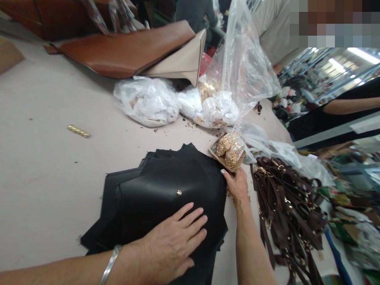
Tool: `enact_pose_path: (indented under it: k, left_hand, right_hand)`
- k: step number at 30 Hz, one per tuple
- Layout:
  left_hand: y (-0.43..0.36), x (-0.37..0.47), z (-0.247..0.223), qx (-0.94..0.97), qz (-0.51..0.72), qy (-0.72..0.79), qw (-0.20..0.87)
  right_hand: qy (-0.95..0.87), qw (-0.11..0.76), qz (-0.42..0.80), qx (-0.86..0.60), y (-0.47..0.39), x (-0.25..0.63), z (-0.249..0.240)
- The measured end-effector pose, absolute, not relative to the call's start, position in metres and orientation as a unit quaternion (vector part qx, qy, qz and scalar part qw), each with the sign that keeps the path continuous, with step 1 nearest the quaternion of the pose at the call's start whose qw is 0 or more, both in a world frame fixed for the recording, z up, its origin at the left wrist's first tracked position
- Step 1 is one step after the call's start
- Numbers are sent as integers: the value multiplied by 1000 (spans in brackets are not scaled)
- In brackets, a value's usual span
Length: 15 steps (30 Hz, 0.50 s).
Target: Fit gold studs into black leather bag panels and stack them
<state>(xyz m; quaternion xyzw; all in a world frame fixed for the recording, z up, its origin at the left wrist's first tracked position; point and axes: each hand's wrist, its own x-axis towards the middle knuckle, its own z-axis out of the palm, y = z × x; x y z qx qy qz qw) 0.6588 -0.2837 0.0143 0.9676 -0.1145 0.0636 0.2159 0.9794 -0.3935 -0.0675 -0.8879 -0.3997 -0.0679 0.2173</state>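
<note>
Our left forearm (71,267), ringed by a shiny silver bangle (111,264), runs in from the side to a left hand (170,243) lying palm down and open on an uneven stack of smooth black leather-like panels (139,198) on the pale counter (53,190). Just beyond its fingers, a small round gold-coloured stud (179,192) sits on the top panel; we judge that a sideways sweep of that palm could skew the slick sheets and knock the stud away. Our right hand (237,186) reaches forward beside the stack, thumb extended, at the near edge of an open brown cardboard box (221,161) heaped with gold-coloured metal pieces (233,155); we cannot tell whether its fingers grip anything. Being so close, a careless nudge might tip the box and spill its load.
</note>
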Motion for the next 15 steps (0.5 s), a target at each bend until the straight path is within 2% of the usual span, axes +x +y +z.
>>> enact_pose_path:
  k: [6,15]
  left_hand:
    - [-285,658,14,965,52,-108,232]
    - [-288,659,12,968,52,-94,226]
  right_hand:
    - [-414,217,-116,-876,-398,981,-72]
    - [-452,198,-122,-861,-410,979,-58]
